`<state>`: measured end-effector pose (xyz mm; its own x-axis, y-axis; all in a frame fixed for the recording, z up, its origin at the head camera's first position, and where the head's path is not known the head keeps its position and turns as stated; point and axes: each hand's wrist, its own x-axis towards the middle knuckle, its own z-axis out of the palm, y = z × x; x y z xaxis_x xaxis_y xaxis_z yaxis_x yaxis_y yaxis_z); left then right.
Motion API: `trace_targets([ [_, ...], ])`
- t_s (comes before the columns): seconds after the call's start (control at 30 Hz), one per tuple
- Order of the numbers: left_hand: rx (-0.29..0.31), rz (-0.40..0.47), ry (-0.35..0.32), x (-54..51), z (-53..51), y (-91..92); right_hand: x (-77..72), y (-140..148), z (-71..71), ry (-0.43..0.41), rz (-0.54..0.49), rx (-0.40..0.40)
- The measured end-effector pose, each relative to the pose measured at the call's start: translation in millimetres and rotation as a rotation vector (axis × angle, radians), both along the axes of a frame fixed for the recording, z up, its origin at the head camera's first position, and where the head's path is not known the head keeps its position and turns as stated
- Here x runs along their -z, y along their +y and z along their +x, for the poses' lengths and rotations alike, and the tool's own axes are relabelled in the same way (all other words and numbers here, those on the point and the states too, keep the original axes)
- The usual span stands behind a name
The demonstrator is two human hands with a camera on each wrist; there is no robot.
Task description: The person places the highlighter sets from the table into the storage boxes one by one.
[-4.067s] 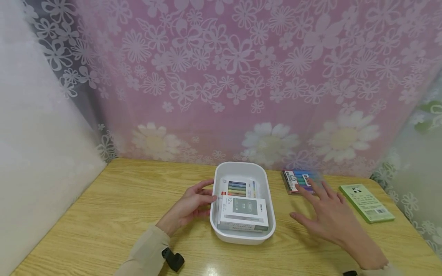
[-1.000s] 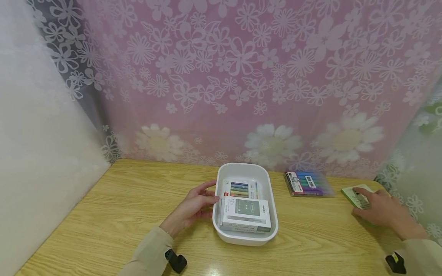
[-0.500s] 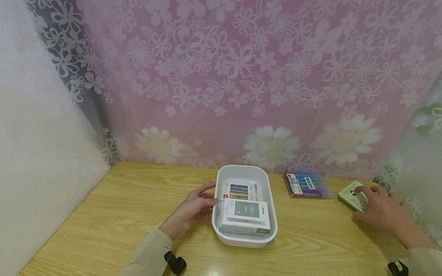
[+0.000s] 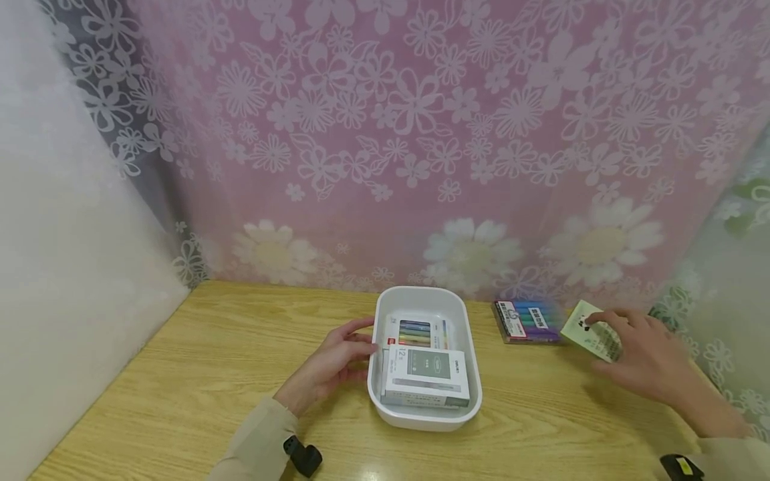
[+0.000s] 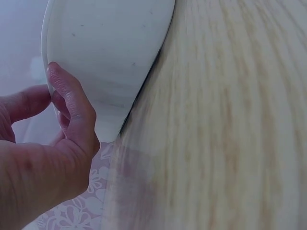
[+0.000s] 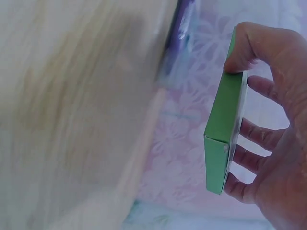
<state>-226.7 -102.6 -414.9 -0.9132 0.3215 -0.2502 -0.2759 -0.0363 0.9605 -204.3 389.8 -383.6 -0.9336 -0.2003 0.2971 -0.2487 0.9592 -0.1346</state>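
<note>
Tabletop carries the tub, its rim pinched by the left hand; a tug could tip it. The right hand's fingers grip, near the pens, the green box; carried low, it could snag them; pinched slackly, fall.

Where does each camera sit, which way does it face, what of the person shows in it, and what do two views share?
Head: worn on the head, facing forward and down over the table, white tray and green box; left hand, right hand and sleeves show.
Left wrist: on that wrist, facing the white tray's outer wall; the left hand shows.
Right wrist: on that wrist, facing the green box held in the fingers; the right hand shows.
Shared: head and right wrist both show the green box, its printed face in one, its green sides in the other.
</note>
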Motion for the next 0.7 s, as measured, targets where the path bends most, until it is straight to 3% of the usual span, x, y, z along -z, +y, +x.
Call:
trace_targets([
  [0.2,-0.021,0.039,-0.031,1.1,-4.6,0.2,-9.0,-21.8,2.9,0.089,-0.015,-0.082],
  [0.7,0.017,0.072,-0.044,2.8,-6.2,-2.8,-28.8,-71.6,2.6,0.141,0.028,-0.214],
])
